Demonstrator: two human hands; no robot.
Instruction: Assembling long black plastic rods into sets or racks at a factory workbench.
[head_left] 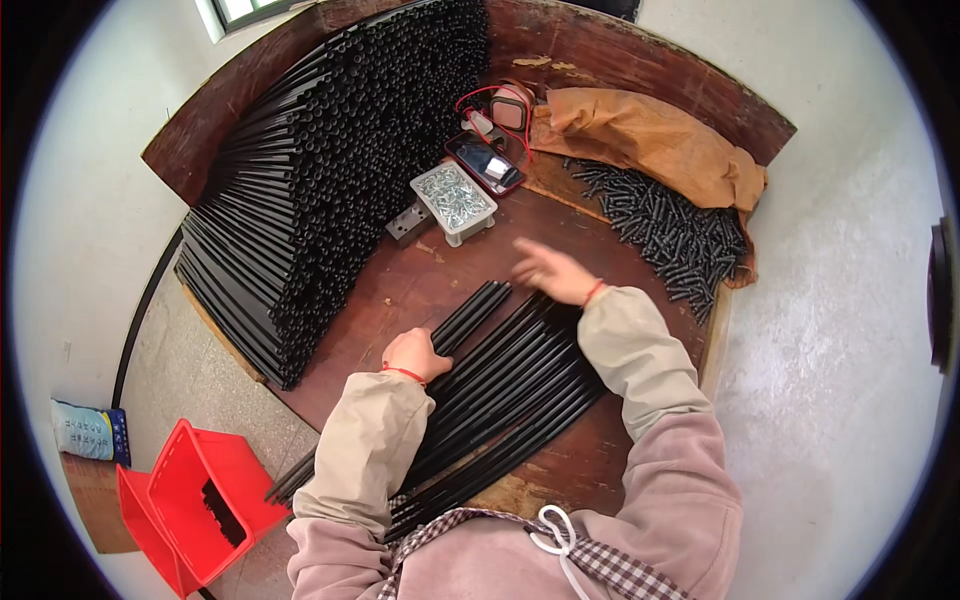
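On the near side of the screw tray (470, 229), the left hand (415, 355) clasps black tubes (470, 316), probably to keep them bunched; the right hand (552, 272), blurred, is loosely spread.

Right hand (556, 273) blurred, window (238, 9) cut off, rods (495, 385) partly hidden by sleeve (362, 445)

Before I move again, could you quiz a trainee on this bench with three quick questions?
1. Which grip, left or right, is on a bunch of long, thin black tubes?
2. True or false: the pale grey rectangular plastic box is empty.
3. What lies heaped beside the crumpled orange-brown sheet?

Key:
1. The left grip.
2. False; small silvery metal pieces fill it.
3. Short black rod-shaped pieces.
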